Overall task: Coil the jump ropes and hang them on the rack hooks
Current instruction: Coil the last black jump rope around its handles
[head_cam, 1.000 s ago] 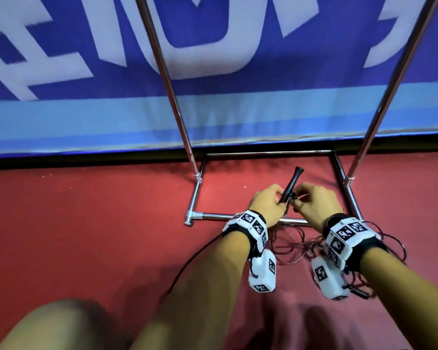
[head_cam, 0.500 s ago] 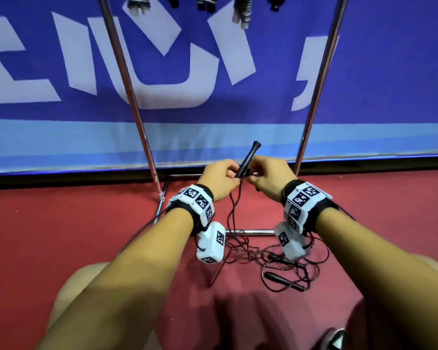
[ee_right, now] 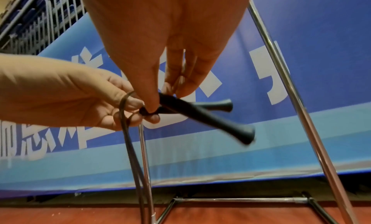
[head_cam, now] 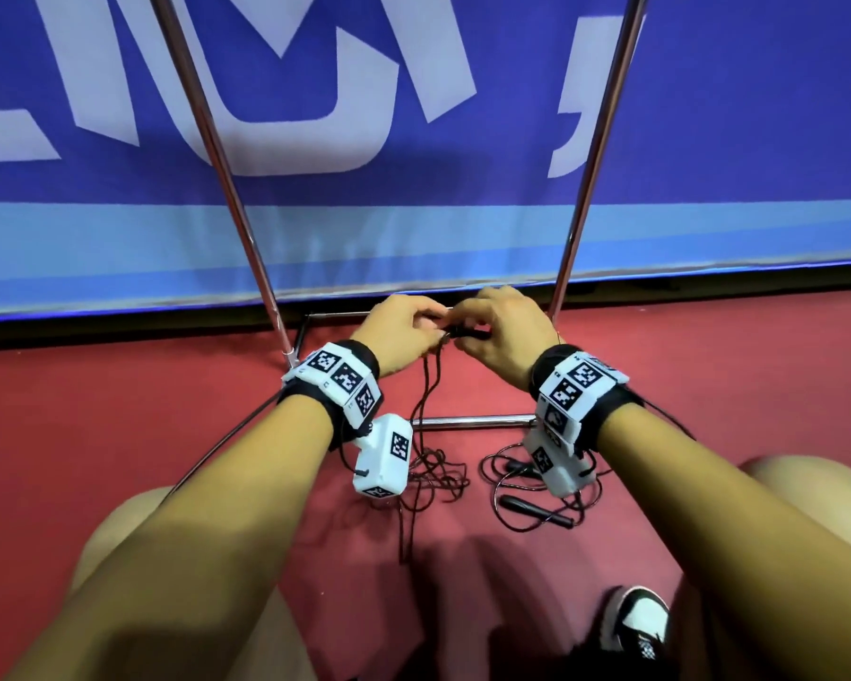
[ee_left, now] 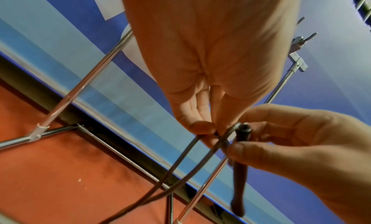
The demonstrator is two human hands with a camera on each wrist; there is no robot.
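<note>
Both hands meet in front of the chrome rack [head_cam: 227, 189], low between its two slanted uprights. The right hand [head_cam: 502, 336] pinches two black jump-rope handles [ee_right: 200, 113] together at their cord ends, thumb on one side and fingertips [ee_right: 186, 87] on the other; in the right wrist view the handles cross each other and fan out away from the palm, one reaching lower than the other. The left hand [head_cam: 399, 331] has its fingers curled round the thin dark cord [ee_left: 180, 160] right where it leaves the handles, with two strands passing under the thumb [ee_left: 200, 127] and dropping away together. In the left wrist view one handle [ee_left: 240, 172] hangs nearly straight down from the right hand's grip.

From the hands the cord runs down to the red floor [head_cam: 119, 435], where it spreads into a loose tangle [head_cam: 433, 479] just beside the rack's front base bar [head_cam: 472, 421]. A second jump rope [head_cam: 522, 498] lies uncoiled to the right of that tangle, its black handles flat on the floor among its own loops, partly hidden by the right wrist camera.

Behind the rack stands a blue banner [head_cam: 708, 140] with large pale lettering and a lighter blue band along its lower edge. A black and white shoe [head_cam: 637, 626] shows at the bottom of the head view.
</note>
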